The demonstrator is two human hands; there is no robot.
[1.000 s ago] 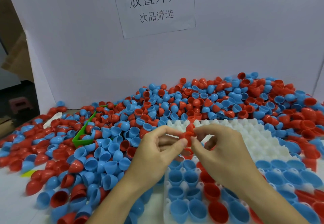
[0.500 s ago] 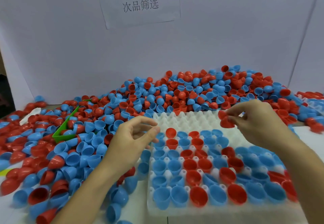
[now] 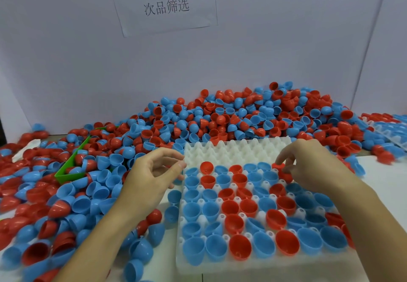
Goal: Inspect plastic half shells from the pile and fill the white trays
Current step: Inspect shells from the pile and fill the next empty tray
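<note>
Your right hand (image 3: pixel 312 167) pinches a red half shell (image 3: pixel 284 174) in its fingertips, low over the upper right cells of the white tray (image 3: pixel 231 151). Your left hand (image 3: pixel 152 176) hangs beside the tray's left edge, fingers loosely curled, holding nothing. Between your hands the tray's nearer rows hold blue and red shells. Beyond both hands rises the pile (image 3: pixel 231 116), spilling leftward round a green bin (image 3: pixel 72 167).

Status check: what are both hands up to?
Left hand empty, fingers relaxed. Right hand pinches red plastic half shells over white moulded tray. Nothing in the way.
</note>
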